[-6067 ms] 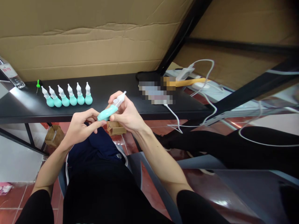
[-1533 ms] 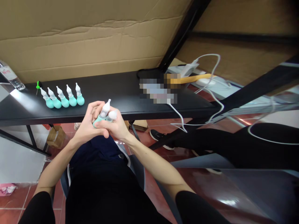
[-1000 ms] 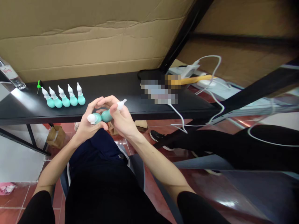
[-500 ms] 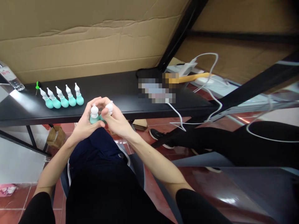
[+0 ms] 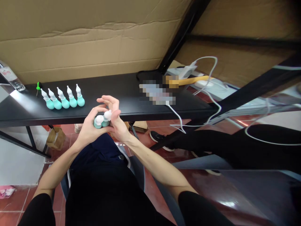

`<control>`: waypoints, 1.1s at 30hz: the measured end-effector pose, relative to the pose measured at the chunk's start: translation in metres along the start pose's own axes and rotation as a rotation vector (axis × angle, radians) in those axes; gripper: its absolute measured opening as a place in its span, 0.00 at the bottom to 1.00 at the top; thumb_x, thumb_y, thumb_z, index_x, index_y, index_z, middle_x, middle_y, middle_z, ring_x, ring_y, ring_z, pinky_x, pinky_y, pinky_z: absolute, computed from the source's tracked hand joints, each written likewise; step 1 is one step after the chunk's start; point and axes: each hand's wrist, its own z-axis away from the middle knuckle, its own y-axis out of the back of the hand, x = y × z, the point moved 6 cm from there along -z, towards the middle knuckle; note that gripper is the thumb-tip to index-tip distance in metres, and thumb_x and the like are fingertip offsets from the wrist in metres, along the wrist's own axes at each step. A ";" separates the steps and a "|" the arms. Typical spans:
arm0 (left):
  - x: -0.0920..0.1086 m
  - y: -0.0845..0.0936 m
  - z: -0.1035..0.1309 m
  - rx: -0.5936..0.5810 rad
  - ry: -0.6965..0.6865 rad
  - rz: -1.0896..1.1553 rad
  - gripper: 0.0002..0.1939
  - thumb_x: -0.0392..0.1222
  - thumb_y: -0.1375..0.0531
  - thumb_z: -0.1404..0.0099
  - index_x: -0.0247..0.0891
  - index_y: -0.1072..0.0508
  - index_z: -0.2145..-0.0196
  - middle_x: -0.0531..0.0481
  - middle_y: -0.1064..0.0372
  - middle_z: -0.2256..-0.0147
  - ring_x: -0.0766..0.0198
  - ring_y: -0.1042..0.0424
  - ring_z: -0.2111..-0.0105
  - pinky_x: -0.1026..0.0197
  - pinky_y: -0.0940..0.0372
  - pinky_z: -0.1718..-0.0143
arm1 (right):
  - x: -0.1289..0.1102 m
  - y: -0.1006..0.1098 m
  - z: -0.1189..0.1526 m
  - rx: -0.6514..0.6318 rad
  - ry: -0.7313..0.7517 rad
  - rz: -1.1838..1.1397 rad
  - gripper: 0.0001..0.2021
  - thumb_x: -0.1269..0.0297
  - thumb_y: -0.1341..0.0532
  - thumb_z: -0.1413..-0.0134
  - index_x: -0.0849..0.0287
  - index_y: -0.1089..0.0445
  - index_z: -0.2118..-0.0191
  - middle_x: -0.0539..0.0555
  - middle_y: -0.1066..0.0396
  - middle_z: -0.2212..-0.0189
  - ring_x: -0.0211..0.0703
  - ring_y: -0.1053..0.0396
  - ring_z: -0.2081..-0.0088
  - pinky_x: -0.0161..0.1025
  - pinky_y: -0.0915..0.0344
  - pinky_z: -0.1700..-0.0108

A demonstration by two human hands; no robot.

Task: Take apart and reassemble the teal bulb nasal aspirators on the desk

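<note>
Two nasal aspirator bulbs, each teal with a white nozzle, are held side by side just in front of the table edge. My left hand (image 5: pixel 88 127) curls around both, its thumb below them and fingers behind. The left aspirator (image 5: pixel 99 120) and the right aspirator (image 5: pixel 107 116) both point their nozzles up towards me. My right hand (image 5: pixel 118 125) lies against the right one, fingers stretched out and thumb raised, not wrapped round it. Beyond my hands, to the left, several more such aspirators (image 5: pixel 64 102) lie in a row on the black table (image 5: pixel 117 86).
A green-handled screwdriver (image 5: pixel 38 88) and a plastic water bottle (image 5: pixel 11 77) are at the table's left end. A blurred-out device (image 5: pixel 157 92) with a white cable (image 5: pixel 177 116) lies at the right. Cardboard (image 5: pixel 94 47) backs the table. Another person's leg (image 5: pixel 199 141) is at the right.
The two aspirators have come together into my left hand, nozzles tilted more towards me. My right thumb has lifted off the right aspirator and the right fingers have straightened.
</note>
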 end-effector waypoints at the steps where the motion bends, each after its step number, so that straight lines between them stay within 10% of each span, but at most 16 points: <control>1: 0.003 0.001 0.000 0.001 -0.002 -0.017 0.22 0.48 0.22 0.36 0.42 0.25 0.51 0.41 0.24 0.40 0.48 0.23 0.40 0.45 0.28 0.36 | 0.001 -0.001 0.000 0.000 0.001 -0.033 0.41 0.19 0.50 0.33 0.45 0.38 0.31 0.62 0.35 0.31 0.59 0.37 0.27 0.61 0.33 0.25; 14: 0.029 0.024 -0.002 0.082 -0.122 -0.460 0.10 0.32 0.36 0.41 0.42 0.30 0.63 0.57 0.26 0.68 0.66 0.30 0.71 0.62 0.34 0.65 | -0.015 0.000 -0.005 -0.153 -0.074 -0.110 0.33 0.24 0.49 0.27 0.47 0.29 0.42 0.57 0.26 0.41 0.55 0.29 0.34 0.58 0.32 0.27; 24: 0.030 0.026 -0.001 0.131 -0.116 -0.568 0.12 0.38 0.37 0.38 0.44 0.40 0.70 0.58 0.37 0.75 0.66 0.38 0.75 0.61 0.41 0.70 | -0.047 0.018 -0.013 -0.191 0.163 0.382 0.29 0.33 0.48 0.21 0.52 0.20 0.54 0.59 0.23 0.53 0.53 0.24 0.48 0.52 0.26 0.42; 33: 0.033 0.033 -0.002 0.114 -0.042 -0.539 0.16 0.40 0.38 0.37 0.44 0.44 0.73 0.59 0.43 0.78 0.67 0.43 0.77 0.59 0.47 0.71 | -0.055 0.020 -0.012 -0.247 0.165 0.350 0.14 0.49 0.35 0.24 0.54 0.19 0.52 0.56 0.18 0.55 0.47 0.22 0.55 0.44 0.22 0.53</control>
